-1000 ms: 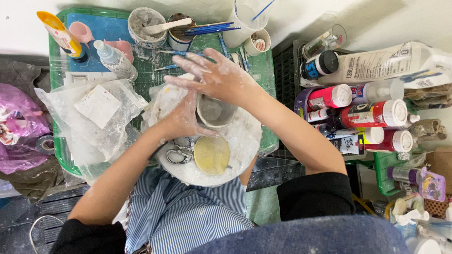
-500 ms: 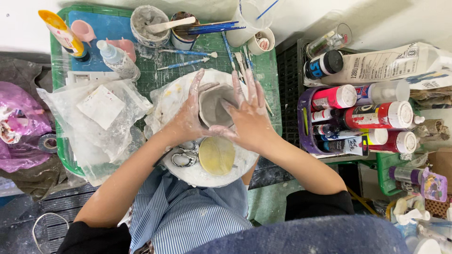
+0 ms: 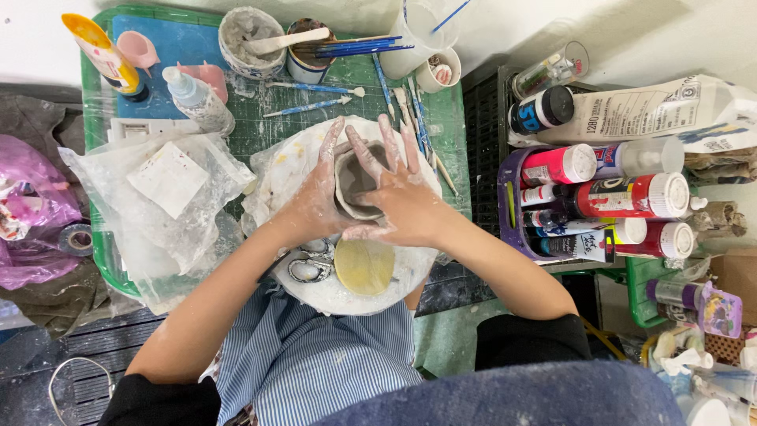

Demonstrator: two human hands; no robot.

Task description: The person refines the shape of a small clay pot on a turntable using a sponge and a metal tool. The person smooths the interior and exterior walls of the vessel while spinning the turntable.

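Observation:
A small grey clay pot [image 3: 355, 181] stands on a round white turntable [image 3: 347, 292] in front of me. My left hand [image 3: 311, 201], smeared with clay, cups the pot's left wall with fingers pointing away. My right hand [image 3: 398, 197] covers the right side, its fingers reaching over the rim into the hollow. Just below the hands, a yellow flat sponge disc [image 3: 364, 267] and a pair of scissors [image 3: 307, 264] lie on the turntable.
A green cutting mat [image 3: 260, 118] holds brushes [image 3: 347, 47], cups, a squeeze bottle [image 3: 197, 99] and a clear plastic bag [image 3: 158, 197]. A purple basket of paint bottles [image 3: 599, 197] stands at the right. A purple bag [image 3: 31, 213] lies at the left.
My right hand came back from beyond the pot and settled on its right side. Both hands now close around the pot, and the view has shifted slightly.

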